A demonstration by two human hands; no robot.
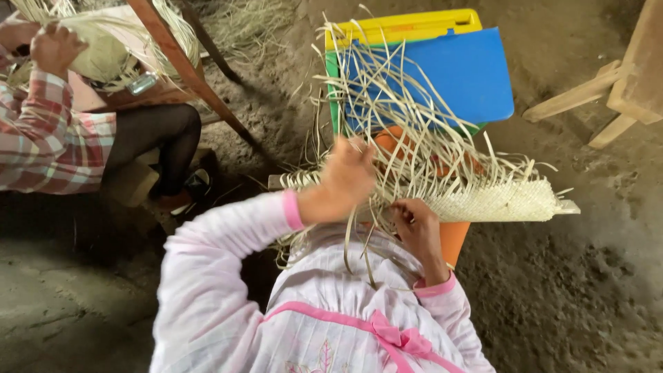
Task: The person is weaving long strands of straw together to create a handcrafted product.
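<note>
A: Head view: the left hand (347,174), blurred, sits at the centre of the frame, its fingers closed among the loose straw strips (394,103) that fan up toward the top.

B: And the right hand (416,231)?

A: Just below and right of centre, pinching strips at the edge of the woven straw piece (497,200), which stretches to the right of the frame.

B: What lies behind it?

A: A blue and yellow plastic chair (456,69) at upper centre, an orange stool (452,238) under the weave. At upper left, another person's hand (54,47) clenches on a straw bundle (103,52).
</note>
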